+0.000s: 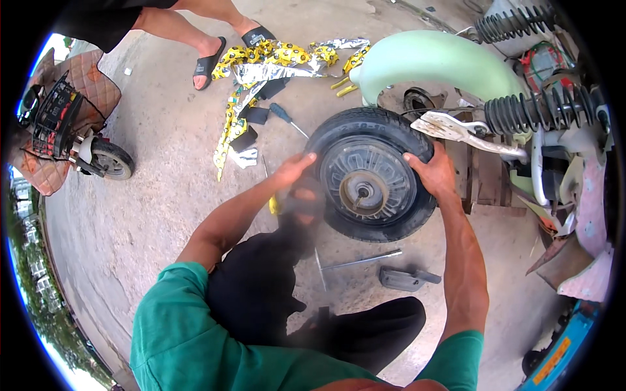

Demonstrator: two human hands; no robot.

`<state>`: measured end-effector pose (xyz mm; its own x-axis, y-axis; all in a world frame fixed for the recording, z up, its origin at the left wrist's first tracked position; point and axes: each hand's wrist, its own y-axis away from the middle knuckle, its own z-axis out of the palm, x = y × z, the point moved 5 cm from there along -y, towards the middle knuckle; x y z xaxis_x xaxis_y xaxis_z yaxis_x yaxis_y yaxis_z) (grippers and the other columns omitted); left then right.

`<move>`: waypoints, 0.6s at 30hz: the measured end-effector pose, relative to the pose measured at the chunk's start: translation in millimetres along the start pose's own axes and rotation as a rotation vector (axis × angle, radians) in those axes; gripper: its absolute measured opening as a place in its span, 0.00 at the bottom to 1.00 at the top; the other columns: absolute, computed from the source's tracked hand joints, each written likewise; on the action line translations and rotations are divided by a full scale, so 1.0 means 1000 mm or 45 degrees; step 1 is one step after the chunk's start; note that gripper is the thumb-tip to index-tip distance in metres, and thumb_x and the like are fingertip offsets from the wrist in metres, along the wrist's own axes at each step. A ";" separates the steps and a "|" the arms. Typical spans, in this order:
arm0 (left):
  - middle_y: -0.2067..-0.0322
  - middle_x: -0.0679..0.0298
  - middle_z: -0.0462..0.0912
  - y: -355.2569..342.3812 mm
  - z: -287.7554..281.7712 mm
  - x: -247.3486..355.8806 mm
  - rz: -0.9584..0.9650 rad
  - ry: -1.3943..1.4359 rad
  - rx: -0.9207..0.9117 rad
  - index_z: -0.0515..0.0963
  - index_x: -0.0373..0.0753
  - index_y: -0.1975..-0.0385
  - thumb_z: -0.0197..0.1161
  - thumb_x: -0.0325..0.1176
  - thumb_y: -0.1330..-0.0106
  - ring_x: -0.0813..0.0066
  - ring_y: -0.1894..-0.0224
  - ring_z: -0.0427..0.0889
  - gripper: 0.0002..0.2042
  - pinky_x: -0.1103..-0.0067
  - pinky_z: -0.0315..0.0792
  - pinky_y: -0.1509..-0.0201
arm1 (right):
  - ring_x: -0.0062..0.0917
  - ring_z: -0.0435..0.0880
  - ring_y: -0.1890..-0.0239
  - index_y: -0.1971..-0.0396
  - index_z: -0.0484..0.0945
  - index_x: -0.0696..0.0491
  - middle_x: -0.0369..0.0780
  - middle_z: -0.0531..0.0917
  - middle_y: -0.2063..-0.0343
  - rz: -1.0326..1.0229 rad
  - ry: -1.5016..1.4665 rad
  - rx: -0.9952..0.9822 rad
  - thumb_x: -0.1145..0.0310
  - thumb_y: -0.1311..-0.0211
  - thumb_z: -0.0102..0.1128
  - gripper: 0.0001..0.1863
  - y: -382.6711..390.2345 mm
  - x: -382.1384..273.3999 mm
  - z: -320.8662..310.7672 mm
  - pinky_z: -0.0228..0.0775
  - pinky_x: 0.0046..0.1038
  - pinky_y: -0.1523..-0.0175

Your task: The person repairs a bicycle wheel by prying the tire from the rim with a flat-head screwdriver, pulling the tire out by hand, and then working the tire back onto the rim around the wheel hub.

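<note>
- The left hand [295, 169] and the right hand [435, 173] are grasping the wheel [390, 179] at opposite sides, thumbs showing, other fingers mostly hiding.
- The wheel is sitting near the green fender [424, 57].
- Probably they are positioning it; the next move is requiring even support.

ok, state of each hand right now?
Left hand: touching left edge of the round, black-tyred grey metal wheel; closure can't be told.
Right hand: closed on the wheel's right edge.

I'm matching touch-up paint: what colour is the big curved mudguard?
The mudguard is pale green; it shows best in the head view.
</note>
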<state>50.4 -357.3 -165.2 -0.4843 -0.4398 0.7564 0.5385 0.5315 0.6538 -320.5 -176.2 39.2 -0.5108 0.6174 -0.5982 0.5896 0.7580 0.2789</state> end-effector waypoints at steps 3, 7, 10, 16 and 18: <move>0.39 0.56 0.82 -0.003 -0.012 -0.008 -0.006 -0.105 0.025 0.71 0.28 0.30 0.58 0.61 0.22 0.68 0.39 0.82 0.38 0.72 0.76 0.35 | 0.53 0.84 0.40 0.32 0.71 0.59 0.58 0.85 0.44 -0.047 -0.071 -0.006 0.46 0.46 0.79 0.47 -0.003 -0.004 0.001 0.75 0.43 0.34; 0.44 0.60 0.86 0.006 -0.004 0.038 -0.110 -0.274 -0.116 0.76 0.34 0.33 0.58 0.64 0.24 0.68 0.44 0.85 0.37 0.74 0.78 0.44 | 0.52 0.83 0.38 0.31 0.71 0.58 0.58 0.84 0.41 0.022 -0.071 -0.007 0.47 0.46 0.79 0.47 -0.001 0.011 -0.003 0.74 0.42 0.33; 0.48 0.58 0.88 -0.014 -0.049 0.059 -0.038 -0.088 0.079 0.79 0.37 0.37 0.62 0.60 0.25 0.63 0.48 0.87 0.31 0.71 0.80 0.46 | 0.51 0.83 0.37 0.30 0.70 0.58 0.57 0.83 0.40 0.017 -0.107 -0.045 0.47 0.46 0.79 0.48 -0.003 0.005 0.000 0.73 0.41 0.32; 0.38 0.58 0.78 -0.049 -0.086 0.104 0.871 -1.485 0.689 0.81 0.48 0.38 0.63 0.35 0.31 0.51 0.40 0.81 0.21 0.61 0.77 0.36 | 0.51 0.83 0.37 0.29 0.69 0.57 0.57 0.83 0.40 0.022 -0.068 -0.063 0.45 0.47 0.78 0.50 -0.005 0.003 0.003 0.73 0.41 0.32; 0.37 0.57 0.73 -0.066 -0.077 0.099 0.459 -1.689 0.499 0.81 0.48 0.39 0.60 0.28 0.33 0.50 0.35 0.77 0.21 0.59 0.75 0.33 | 0.51 0.83 0.37 0.29 0.69 0.56 0.57 0.83 0.40 0.036 -0.077 -0.071 0.45 0.47 0.78 0.50 -0.006 0.012 0.001 0.73 0.41 0.32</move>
<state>20.1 -491.5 -132.0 -0.7574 0.6343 0.1553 0.6524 0.7251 0.2204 -329.5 -172.9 29.4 -0.4545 0.6262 -0.6335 0.5667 0.7520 0.3367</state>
